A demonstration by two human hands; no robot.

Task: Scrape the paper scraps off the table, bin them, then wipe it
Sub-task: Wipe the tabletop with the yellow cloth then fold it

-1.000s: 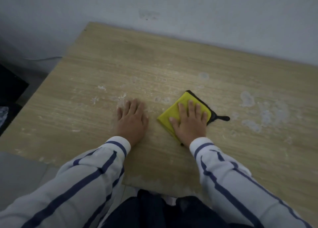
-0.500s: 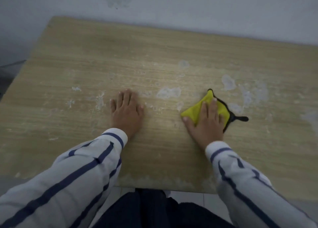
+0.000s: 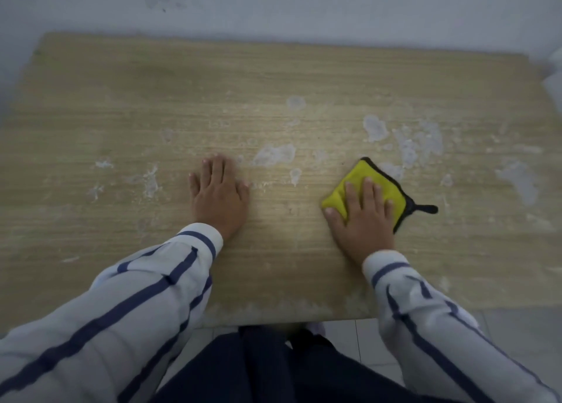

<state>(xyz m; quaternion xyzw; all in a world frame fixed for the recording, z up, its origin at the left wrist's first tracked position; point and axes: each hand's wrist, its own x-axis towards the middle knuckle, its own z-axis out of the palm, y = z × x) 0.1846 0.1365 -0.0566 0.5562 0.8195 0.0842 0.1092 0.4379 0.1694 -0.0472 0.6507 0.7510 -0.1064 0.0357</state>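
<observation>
A person is pressing a flat, open right hand (image 3: 362,217) onto a yellow cloth (image 3: 369,189) toward the table's (image 3: 273,77) right side, the left hand (image 3: 217,194) lying open and empty near the middle, where firm, overlapping strokes would likely best lift the pale residue (image 3: 419,141) beyond.

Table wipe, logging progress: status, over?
Left hand flat on table, empty. Right hand pressing yellow cloth. White patches remain beyond cloth. Nothing blocking.
</observation>
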